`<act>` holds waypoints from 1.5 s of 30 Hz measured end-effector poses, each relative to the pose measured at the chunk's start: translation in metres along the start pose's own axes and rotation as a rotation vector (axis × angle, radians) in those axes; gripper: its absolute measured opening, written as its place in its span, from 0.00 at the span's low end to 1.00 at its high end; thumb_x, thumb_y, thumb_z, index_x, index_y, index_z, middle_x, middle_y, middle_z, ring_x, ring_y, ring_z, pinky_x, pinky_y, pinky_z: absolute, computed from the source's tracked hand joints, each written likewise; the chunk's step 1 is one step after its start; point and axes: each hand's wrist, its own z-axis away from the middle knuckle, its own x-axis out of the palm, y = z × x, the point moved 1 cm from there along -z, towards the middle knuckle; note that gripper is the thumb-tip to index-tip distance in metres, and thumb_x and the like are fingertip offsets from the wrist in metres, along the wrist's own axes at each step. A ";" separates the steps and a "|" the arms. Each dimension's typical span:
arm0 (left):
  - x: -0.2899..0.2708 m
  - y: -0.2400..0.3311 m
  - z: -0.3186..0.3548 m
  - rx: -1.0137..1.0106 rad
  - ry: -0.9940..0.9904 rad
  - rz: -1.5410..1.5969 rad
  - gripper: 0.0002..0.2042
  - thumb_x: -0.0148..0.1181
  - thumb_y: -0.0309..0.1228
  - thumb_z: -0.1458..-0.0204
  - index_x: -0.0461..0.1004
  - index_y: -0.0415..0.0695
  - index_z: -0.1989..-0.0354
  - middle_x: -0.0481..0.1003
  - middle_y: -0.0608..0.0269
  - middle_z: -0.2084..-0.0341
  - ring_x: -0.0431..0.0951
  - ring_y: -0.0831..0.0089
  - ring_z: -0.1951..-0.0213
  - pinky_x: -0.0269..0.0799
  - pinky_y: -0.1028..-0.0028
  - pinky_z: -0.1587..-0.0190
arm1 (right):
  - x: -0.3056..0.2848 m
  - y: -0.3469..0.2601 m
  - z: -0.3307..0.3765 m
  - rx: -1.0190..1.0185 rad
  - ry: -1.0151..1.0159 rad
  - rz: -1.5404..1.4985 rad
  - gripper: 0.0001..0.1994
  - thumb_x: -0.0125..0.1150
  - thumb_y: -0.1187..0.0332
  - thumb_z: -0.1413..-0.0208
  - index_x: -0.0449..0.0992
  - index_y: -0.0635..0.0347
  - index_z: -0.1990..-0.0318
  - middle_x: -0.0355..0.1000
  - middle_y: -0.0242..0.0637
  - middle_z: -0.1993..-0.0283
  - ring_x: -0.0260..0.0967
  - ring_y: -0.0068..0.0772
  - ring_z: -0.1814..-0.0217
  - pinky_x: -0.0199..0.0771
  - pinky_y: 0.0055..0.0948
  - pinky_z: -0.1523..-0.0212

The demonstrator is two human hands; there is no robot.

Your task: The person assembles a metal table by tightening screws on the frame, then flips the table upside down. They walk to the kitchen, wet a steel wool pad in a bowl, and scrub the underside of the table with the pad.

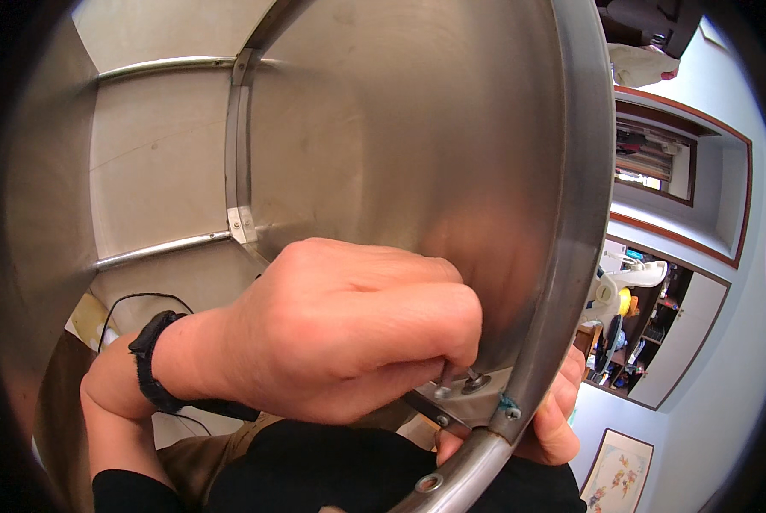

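At the lower centre of the frame, the left hand (340, 333) was clenched on a small tool at a bolt (473, 380) in the steel drum (417, 128). The right hand (554, 419) grasped the rim (584, 214). The tool could have slipped off if tilted.

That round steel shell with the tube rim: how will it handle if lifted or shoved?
The steel shell looks stiff: welded tube rim and bolted brackets. Polished surface probably slippery. Its round rim suggests it may roll or rock; the right hand grips the rim.
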 end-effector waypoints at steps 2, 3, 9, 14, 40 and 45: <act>0.000 0.001 -0.003 0.013 -0.011 -0.010 0.06 0.65 0.18 0.56 0.77 0.42 0.71 0.78 0.58 0.73 0.80 0.63 0.71 0.73 0.72 0.71 | 0.001 0.000 0.001 -0.024 0.055 0.024 0.43 0.52 0.20 0.59 0.60 0.55 0.60 0.61 0.31 0.77 0.63 0.29 0.74 0.65 0.34 0.68; 0.001 0.003 -0.005 0.014 -0.016 -0.023 0.06 0.64 0.17 0.56 0.76 0.42 0.71 0.78 0.58 0.73 0.80 0.64 0.72 0.73 0.71 0.72 | 0.004 0.002 0.003 -0.029 0.105 0.039 0.43 0.53 0.20 0.59 0.60 0.55 0.60 0.61 0.31 0.77 0.63 0.28 0.75 0.64 0.33 0.69; -0.013 0.012 -0.023 -0.153 -0.162 0.034 0.05 0.64 0.18 0.57 0.75 0.40 0.73 0.77 0.59 0.77 0.80 0.64 0.75 0.73 0.73 0.74 | 0.009 0.014 0.010 -0.157 0.275 -0.087 0.44 0.58 0.22 0.61 0.61 0.58 0.58 0.63 0.33 0.76 0.65 0.30 0.74 0.65 0.33 0.69; -0.014 0.010 -0.029 -0.398 -0.195 0.215 0.04 0.65 0.18 0.54 0.77 0.35 0.71 0.79 0.59 0.77 0.82 0.72 0.74 0.77 0.76 0.71 | -0.003 0.008 0.017 -0.018 0.125 -0.044 0.43 0.62 0.25 0.60 0.61 0.59 0.57 0.65 0.36 0.74 0.68 0.33 0.71 0.68 0.36 0.66; 0.002 0.002 0.006 -0.428 0.118 0.411 0.05 0.68 0.17 0.52 0.78 0.35 0.69 0.81 0.58 0.71 0.82 0.74 0.67 0.78 0.78 0.63 | 0.003 0.004 0.005 -0.038 0.030 -0.056 0.38 0.60 0.32 0.54 0.60 0.59 0.54 0.67 0.38 0.71 0.67 0.33 0.72 0.71 0.35 0.68; 0.005 -0.008 0.007 -0.202 0.047 0.370 0.05 0.69 0.18 0.52 0.79 0.35 0.68 0.81 0.55 0.70 0.83 0.70 0.67 0.78 0.76 0.64 | -0.010 0.005 0.002 -0.039 -0.120 -0.071 0.41 0.60 0.28 0.57 0.60 0.58 0.53 0.66 0.37 0.70 0.67 0.33 0.70 0.70 0.36 0.67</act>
